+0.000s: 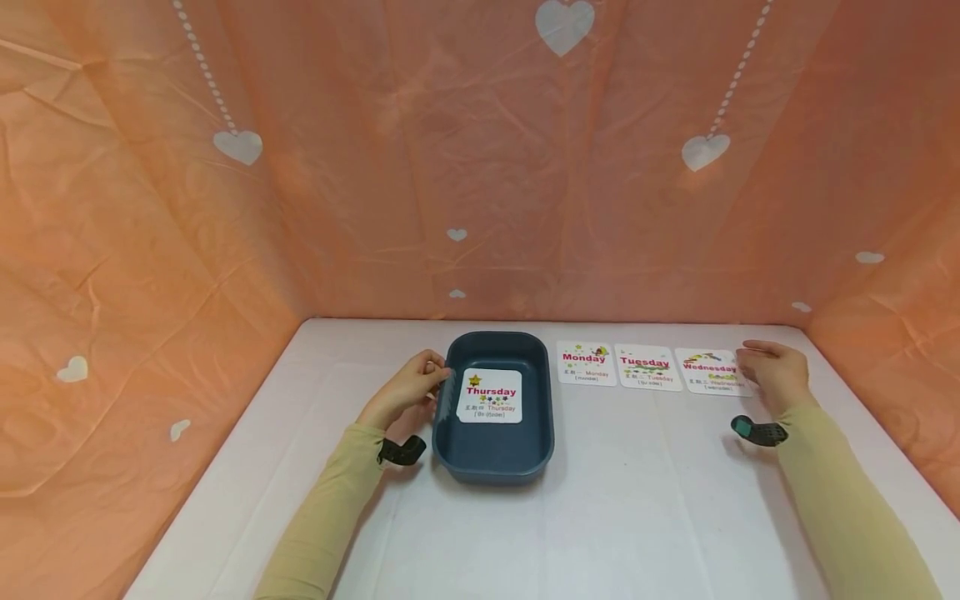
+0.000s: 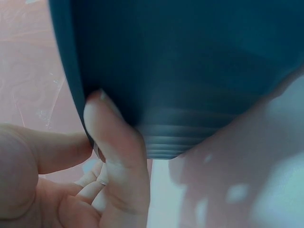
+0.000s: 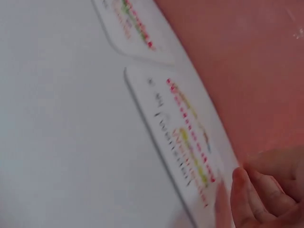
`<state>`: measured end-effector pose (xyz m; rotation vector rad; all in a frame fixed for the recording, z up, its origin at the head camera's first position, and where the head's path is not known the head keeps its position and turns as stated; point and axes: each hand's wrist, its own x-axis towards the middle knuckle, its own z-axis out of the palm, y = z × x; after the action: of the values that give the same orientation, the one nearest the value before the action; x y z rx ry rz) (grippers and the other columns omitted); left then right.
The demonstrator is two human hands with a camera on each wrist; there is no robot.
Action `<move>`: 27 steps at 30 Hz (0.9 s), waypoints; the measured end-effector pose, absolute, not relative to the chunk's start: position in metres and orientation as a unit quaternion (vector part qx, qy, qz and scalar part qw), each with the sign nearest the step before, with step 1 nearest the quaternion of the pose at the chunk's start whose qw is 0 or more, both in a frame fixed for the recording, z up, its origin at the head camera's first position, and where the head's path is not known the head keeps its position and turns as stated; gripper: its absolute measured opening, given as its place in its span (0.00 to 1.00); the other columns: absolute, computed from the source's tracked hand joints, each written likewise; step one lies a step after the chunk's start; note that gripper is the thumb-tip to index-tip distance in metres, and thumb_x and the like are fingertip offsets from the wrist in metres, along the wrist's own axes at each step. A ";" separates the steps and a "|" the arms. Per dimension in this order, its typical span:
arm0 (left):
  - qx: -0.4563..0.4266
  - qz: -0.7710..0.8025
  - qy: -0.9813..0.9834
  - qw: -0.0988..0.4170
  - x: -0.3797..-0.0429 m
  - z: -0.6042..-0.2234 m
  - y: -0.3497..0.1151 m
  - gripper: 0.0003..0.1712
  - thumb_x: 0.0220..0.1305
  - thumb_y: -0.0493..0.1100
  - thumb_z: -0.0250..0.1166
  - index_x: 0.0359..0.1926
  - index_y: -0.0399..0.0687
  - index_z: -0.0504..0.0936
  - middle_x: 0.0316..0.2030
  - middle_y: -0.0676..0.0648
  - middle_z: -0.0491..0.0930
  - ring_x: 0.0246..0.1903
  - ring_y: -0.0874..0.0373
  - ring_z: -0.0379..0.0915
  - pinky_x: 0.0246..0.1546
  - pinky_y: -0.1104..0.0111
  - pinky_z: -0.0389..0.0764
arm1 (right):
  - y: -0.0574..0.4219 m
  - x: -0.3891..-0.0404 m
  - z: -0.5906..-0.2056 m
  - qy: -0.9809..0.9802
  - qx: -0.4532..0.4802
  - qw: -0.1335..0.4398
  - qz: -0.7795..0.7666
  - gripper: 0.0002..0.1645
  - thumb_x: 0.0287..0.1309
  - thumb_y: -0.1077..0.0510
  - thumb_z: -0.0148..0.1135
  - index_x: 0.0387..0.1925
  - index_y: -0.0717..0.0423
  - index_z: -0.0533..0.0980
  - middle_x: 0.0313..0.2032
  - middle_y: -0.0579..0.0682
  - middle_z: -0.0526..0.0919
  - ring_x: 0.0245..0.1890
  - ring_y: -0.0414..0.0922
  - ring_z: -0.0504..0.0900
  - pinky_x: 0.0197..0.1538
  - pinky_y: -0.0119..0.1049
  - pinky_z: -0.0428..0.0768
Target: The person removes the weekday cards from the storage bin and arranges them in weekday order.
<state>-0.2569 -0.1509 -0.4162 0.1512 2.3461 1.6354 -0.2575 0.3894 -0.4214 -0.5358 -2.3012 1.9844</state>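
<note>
A dark blue tray with rounded corners stands near the table's middle. My left hand pinches its left rim, and the left wrist view shows the thumb against the tray's outer wall. Inside the tray lies a white Thursday card. To the right, my right hand pinches the right edge of the Wednesday card, with the curled fingers at that edge in the right wrist view. The card's right end is partly hidden by the hand.
A Monday card and a Tuesday card lie in a row left of the Wednesday card, along the back of the white table. An orange curtain with hearts encloses the back and sides.
</note>
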 end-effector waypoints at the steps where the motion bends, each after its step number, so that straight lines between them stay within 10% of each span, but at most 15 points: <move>1: 0.052 0.565 0.812 0.138 -0.257 -0.416 -0.151 0.09 0.71 0.38 0.53 0.46 0.36 0.66 0.27 0.45 0.72 0.23 0.58 0.71 0.20 0.69 0.71 | 0.389 -0.257 -0.419 -0.737 -0.164 0.021 0.655 0.37 0.63 0.59 0.61 0.68 0.67 0.58 0.36 0.38 0.79 0.40 0.33 0.77 0.41 0.24 0.77; 8: 0.051 0.565 0.812 0.136 -0.255 -0.414 -0.150 0.08 0.71 0.37 0.53 0.45 0.36 0.66 0.28 0.42 0.73 0.22 0.58 0.71 0.20 0.69 0.70 | 0.382 -0.266 -0.408 -0.798 -0.119 0.015 0.591 0.40 0.60 0.47 0.64 0.66 0.63 0.63 0.42 0.40 0.79 0.41 0.31 0.79 0.46 0.28 0.77; 27: 0.045 0.573 0.806 0.144 -0.256 -0.412 -0.149 0.08 0.71 0.37 0.53 0.45 0.36 0.66 0.27 0.46 0.72 0.22 0.59 0.71 0.21 0.69 0.70 | 0.297 -0.264 -0.363 -0.795 0.037 -0.009 0.605 0.33 0.68 0.55 0.55 0.65 0.72 0.59 0.44 0.40 0.76 0.43 0.33 0.80 0.51 0.30 0.76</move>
<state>-0.2557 -0.1494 -0.4124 0.1288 2.3231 1.6510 -0.2642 0.2974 -0.3629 0.1164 -2.5120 1.9113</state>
